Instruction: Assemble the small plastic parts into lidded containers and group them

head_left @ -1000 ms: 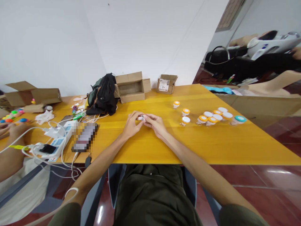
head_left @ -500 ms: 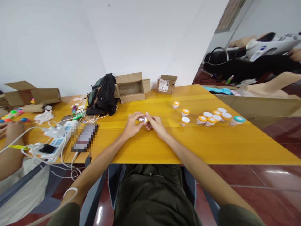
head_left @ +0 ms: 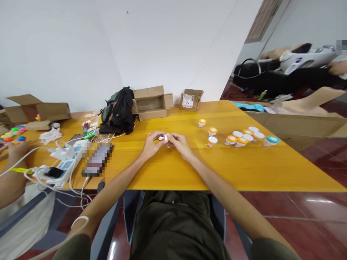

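Observation:
Over the middle of the table, a small clear jar with a white lid (head_left: 166, 138) lies sideways between my two hands. My left hand (head_left: 152, 145) is closed round the clear end of the jar. On the lid end, the thumb and fingers of my right hand (head_left: 177, 143) are pinched shut. Fingers cover much of the jar, so I cannot tell how tightly the lid sits. Nearest to my right hand among the other jars are a white-lidded jar (head_left: 212, 141) and an orange-rimmed jar (head_left: 213, 131), both upright.
Several lidded jars (head_left: 242, 139) cluster to the right, beside a teal-lidded jar (head_left: 271, 141). An open cardboard box (head_left: 151, 104), a smaller box (head_left: 191, 99) and a black bag (head_left: 121, 112) stand along the wall. A phone (head_left: 97, 159), cables and a power strip (head_left: 69, 164) lie left, near another person's arm (head_left: 15, 173).
The jar's white lid has turned a little more into view between my fingers. My right fingers have shifted on the lid; both hands stay in nearly the same place.

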{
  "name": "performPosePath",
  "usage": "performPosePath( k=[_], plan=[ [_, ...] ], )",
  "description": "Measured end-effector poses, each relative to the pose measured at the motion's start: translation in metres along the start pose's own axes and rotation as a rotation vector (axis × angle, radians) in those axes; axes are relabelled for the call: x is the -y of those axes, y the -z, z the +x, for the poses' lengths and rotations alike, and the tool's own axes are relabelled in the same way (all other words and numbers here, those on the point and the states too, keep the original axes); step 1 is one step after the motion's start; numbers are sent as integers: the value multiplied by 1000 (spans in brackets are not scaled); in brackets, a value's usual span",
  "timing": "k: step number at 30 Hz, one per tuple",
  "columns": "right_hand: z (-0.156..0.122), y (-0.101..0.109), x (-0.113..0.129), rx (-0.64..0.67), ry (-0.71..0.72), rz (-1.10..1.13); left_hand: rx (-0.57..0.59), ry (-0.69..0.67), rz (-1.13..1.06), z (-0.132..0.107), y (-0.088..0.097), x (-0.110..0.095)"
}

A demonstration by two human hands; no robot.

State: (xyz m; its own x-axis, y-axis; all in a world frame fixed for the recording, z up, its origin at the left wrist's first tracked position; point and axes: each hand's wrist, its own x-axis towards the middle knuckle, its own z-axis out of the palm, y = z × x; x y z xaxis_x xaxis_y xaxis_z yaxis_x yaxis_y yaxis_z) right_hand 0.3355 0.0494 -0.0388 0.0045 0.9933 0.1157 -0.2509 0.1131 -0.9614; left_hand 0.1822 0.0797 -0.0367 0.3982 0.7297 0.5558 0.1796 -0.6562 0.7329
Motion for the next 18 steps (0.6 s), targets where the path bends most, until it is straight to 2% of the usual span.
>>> performPosePath(
  k=[13, 18],
  plan=[
    [2, 1, -6, -23, -37, -229, 28, -119, 150, -1, 0, -1],
    [2, 1, -2, -31, -20, -303, 42, -132, 119, 0, -1, 0]
  ],
)
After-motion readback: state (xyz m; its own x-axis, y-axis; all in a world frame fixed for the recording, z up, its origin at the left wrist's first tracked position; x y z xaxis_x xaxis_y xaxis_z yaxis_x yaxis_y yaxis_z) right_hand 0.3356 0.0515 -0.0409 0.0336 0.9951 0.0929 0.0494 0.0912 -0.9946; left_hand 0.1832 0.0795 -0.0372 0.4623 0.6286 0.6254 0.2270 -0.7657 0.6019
